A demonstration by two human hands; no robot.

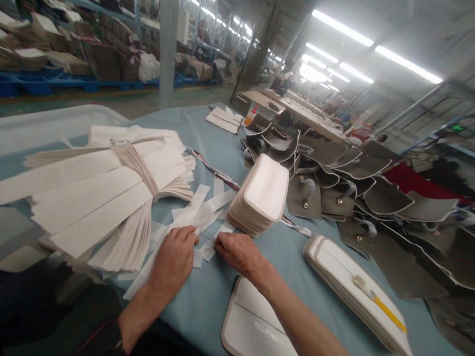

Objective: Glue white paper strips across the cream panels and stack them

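White strips (192, 210) lie crossed on the blue cloth in front of me. My left hand (176, 259) is closed over them with curled fingers; what sits inside its grip is hidden. To its right, my right hand (236, 250) is closed, its fingertips pinched at a short white strip end. Just beyond the right hand stands a thick stack of white rounded panels (267, 186) with beige edges. Left of my left hand lies a large fanned bundle of off-white strips (104, 204), tied with a beige band. Under my right forearm lies a white panel (262, 331) with rounded corners.
A long stack of white panels (338, 266) at right carries a yellow-handled tool (388, 313). Behind are many curved grey-brown pieces (365, 201) with white edges. A twisted cord (213, 170) runs behind the stack. Small off-white pieces (225, 120) lie at the far edge.
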